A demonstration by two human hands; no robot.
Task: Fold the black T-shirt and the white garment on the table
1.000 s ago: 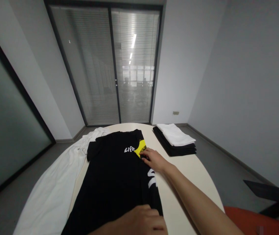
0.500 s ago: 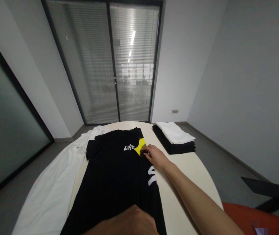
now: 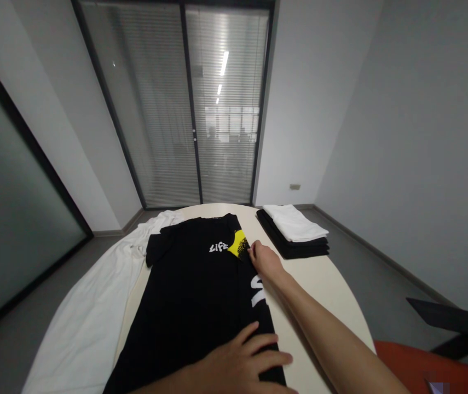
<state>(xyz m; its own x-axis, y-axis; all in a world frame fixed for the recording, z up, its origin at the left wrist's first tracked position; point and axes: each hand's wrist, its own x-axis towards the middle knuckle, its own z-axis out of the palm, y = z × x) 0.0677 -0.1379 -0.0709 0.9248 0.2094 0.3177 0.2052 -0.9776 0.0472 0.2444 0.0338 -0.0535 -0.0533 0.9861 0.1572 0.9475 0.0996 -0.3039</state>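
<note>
A black T-shirt (image 3: 192, 284) with white lettering and a yellow patch lies lengthwise on the pale round table (image 3: 305, 312), its right side folded inward. My right hand (image 3: 265, 259) pinches the shirt's right edge beside the yellow patch, fingers closed on the cloth. Lower down, my left hand (image 3: 242, 361) rests over the shirt's near right part with its fingers spread, the tips reaching past the edge.
White clothing (image 3: 90, 306) lies along the table's left side. A folded stack, with a white garment (image 3: 293, 223) above black garments (image 3: 305, 249), sits at the back right. An orange chair (image 3: 414, 361) stands by the right edge.
My left hand has moved forward and right, and its fingers now show spread over the shirt. My right hand has shifted slightly right to the shirt's edge, its fingers pinched closer together.
</note>
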